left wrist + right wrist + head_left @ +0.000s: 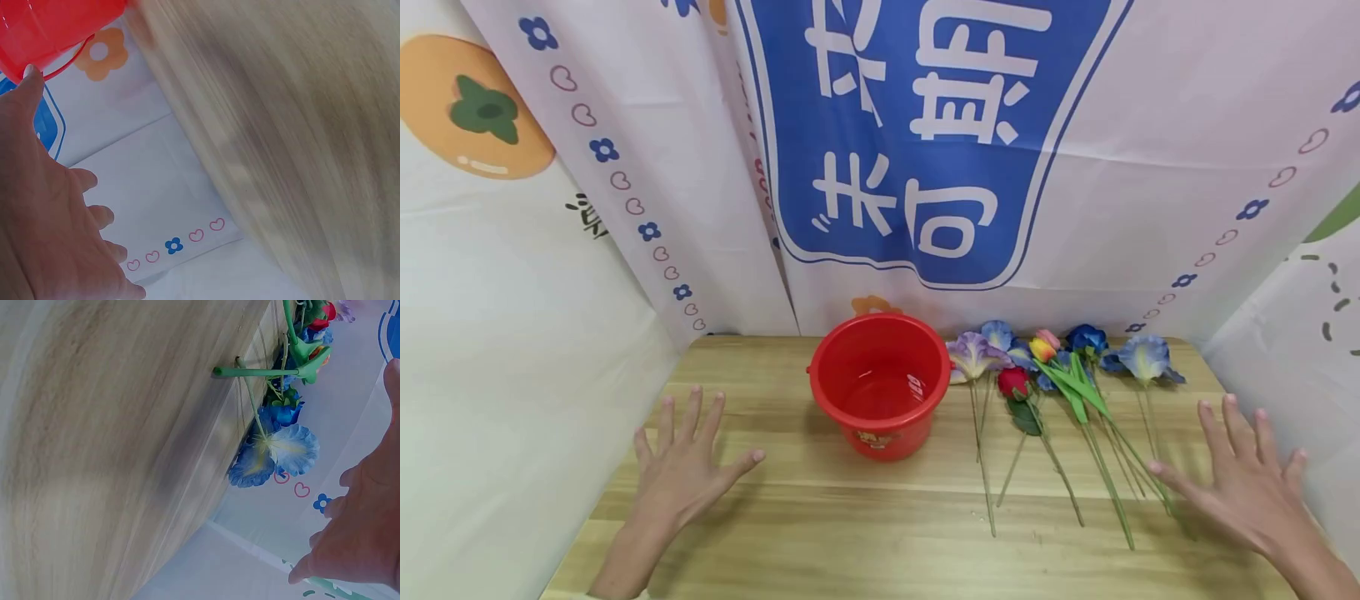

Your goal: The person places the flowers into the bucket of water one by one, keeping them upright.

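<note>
My left hand (681, 471) is spread with straight fingers over the left side of the table, holding nothing. To its right stands an upright red bucket (880, 442), with no flowers visible inside. On the right, my right hand (1251, 479) is spread too, its thumb overlapping the stem ends in the head view. Between bucket and right hand lie several artificial flowers: a purple iris (973, 357), a red rose (1013, 382), a yellow-orange tulip (1042, 347), a dark blue flower (1086, 337) and a light blue iris (1145, 358). Their stems point toward the front.
The wooden table (820, 533) narrows toward the back in the head view. A white printed cloth (1120, 233) with a blue panel (880, 221) hangs behind it, and white cloth (512, 375) flanks the left side. The bucket's red handle (74, 61) shows in the left wrist view.
</note>
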`<control>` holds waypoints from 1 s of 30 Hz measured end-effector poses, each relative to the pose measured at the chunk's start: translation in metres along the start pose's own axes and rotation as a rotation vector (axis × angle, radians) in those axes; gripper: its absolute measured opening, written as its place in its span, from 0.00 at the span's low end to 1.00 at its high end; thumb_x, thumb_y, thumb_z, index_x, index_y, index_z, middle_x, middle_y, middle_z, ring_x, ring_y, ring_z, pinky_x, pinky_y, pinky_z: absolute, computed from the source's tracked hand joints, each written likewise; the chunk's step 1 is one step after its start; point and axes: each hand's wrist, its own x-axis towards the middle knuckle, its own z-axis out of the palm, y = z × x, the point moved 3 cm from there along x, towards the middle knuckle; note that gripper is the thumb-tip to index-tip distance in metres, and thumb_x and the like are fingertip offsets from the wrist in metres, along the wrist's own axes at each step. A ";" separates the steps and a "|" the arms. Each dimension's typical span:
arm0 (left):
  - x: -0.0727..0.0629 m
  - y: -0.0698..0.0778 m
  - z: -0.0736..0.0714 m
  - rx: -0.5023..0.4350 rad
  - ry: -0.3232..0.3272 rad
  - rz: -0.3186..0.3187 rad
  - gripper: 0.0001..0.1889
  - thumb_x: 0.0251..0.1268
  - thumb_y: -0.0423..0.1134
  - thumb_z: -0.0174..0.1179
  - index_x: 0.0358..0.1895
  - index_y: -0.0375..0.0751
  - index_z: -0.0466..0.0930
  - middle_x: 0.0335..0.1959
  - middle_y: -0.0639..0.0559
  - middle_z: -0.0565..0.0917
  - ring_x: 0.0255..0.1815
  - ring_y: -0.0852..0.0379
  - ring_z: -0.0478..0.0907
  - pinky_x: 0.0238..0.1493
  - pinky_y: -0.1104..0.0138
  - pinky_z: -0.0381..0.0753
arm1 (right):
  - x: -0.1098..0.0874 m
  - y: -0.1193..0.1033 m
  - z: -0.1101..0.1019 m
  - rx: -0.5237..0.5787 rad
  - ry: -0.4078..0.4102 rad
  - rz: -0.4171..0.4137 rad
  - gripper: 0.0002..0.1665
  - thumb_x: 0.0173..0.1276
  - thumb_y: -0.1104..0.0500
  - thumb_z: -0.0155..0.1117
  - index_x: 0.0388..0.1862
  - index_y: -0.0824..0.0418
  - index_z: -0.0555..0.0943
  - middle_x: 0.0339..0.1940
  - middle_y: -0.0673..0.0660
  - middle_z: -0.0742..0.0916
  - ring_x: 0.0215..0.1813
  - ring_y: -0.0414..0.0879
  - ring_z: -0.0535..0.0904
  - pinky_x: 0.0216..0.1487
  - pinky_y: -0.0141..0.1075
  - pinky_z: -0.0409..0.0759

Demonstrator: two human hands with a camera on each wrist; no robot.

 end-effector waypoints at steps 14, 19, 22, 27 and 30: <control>0.013 0.010 0.004 0.017 0.012 0.019 0.59 0.67 0.81 0.52 0.90 0.46 0.45 0.90 0.36 0.38 0.88 0.22 0.32 0.74 0.15 0.28 | 0.008 -0.005 0.003 -0.001 0.031 -0.029 0.69 0.73 0.28 0.62 0.90 0.56 0.32 0.88 0.59 0.28 0.84 0.73 0.16 0.67 0.86 0.16; 0.017 0.012 0.002 0.015 0.019 0.026 0.60 0.66 0.82 0.52 0.89 0.46 0.46 0.90 0.36 0.39 0.88 0.22 0.33 0.73 0.15 0.29 | 0.011 -0.010 0.007 0.018 0.032 -0.038 0.69 0.73 0.28 0.62 0.91 0.55 0.32 0.88 0.59 0.29 0.85 0.74 0.18 0.68 0.84 0.14; 0.019 0.015 0.001 0.005 0.030 0.034 0.60 0.66 0.82 0.53 0.89 0.46 0.48 0.90 0.36 0.40 0.88 0.22 0.33 0.74 0.15 0.29 | 0.015 -0.013 0.009 0.026 0.033 -0.050 0.69 0.73 0.28 0.63 0.91 0.55 0.33 0.88 0.59 0.30 0.85 0.75 0.19 0.68 0.84 0.14; 0.022 0.020 0.001 -0.010 0.040 0.047 0.59 0.66 0.80 0.55 0.89 0.46 0.49 0.90 0.35 0.42 0.88 0.22 0.34 0.75 0.16 0.30 | 0.021 -0.019 0.011 0.034 0.019 -0.069 0.69 0.73 0.28 0.63 0.91 0.57 0.34 0.89 0.60 0.30 0.85 0.75 0.20 0.68 0.83 0.13; 0.026 0.024 0.001 -0.021 0.033 0.052 0.59 0.66 0.81 0.55 0.89 0.46 0.50 0.90 0.34 0.42 0.88 0.22 0.33 0.75 0.16 0.30 | 0.024 -0.021 0.012 0.033 0.011 -0.070 0.69 0.73 0.27 0.62 0.91 0.58 0.34 0.89 0.61 0.30 0.85 0.74 0.20 0.68 0.82 0.12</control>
